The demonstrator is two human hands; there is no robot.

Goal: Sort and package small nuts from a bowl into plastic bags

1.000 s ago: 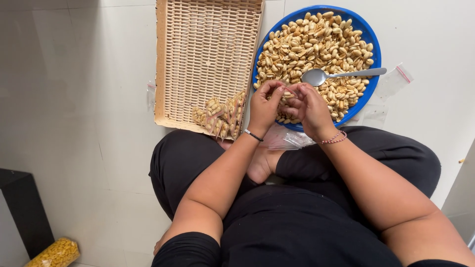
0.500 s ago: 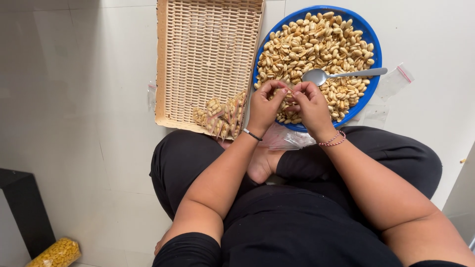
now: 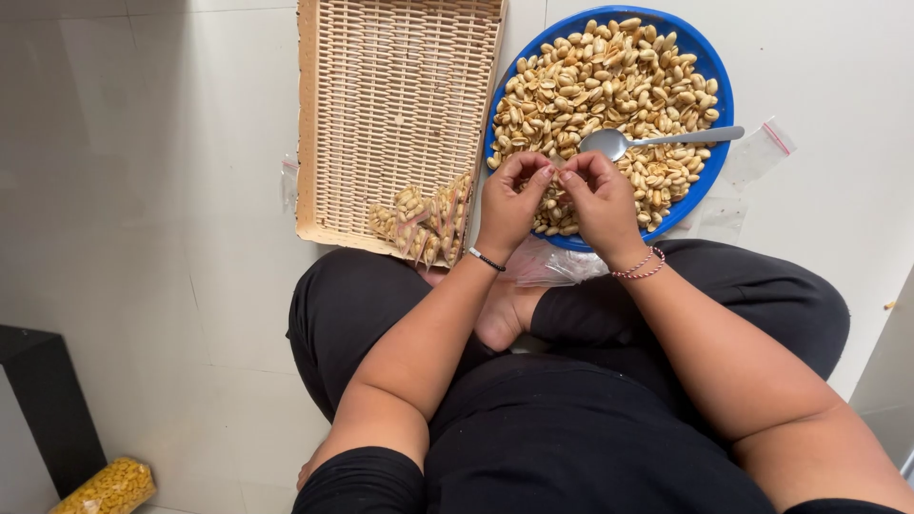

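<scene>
A person is seen from above, seated cross-legged on a pale tiled floor (image 3: 143,238), dressed in black. Both hands are raised over the near edge of a blue bowl (image 3: 716,105) heaped with shelled peanuts (image 3: 609,81). The left hand (image 3: 511,202) and right hand (image 3: 600,202) are brought together, fingertips touching, and something very small is pinched between them; it is probably a small clear packet or a peanut, but it is hidden by the fingers and cannot be told. The other fingers are curled in. A metal spoon (image 3: 657,141) is laid across the peanuts on the right side of the bowl. To the left of the bowl, a flat wicker tray (image 3: 400,95) is set, and a small pile of filled packets (image 3: 428,221) is gathered in its near right corner. Empty clear bags (image 3: 757,152) are scattered right of the bowl, and more plastic (image 3: 547,266) is tucked under its near edge. At the near left, a bag of yellow snacks (image 3: 105,487) is propped beside a black object (image 3: 48,400). For this pinching work, a light, steady grip kept over the bowl is judged best, so that dropped nuts are caught.
</scene>
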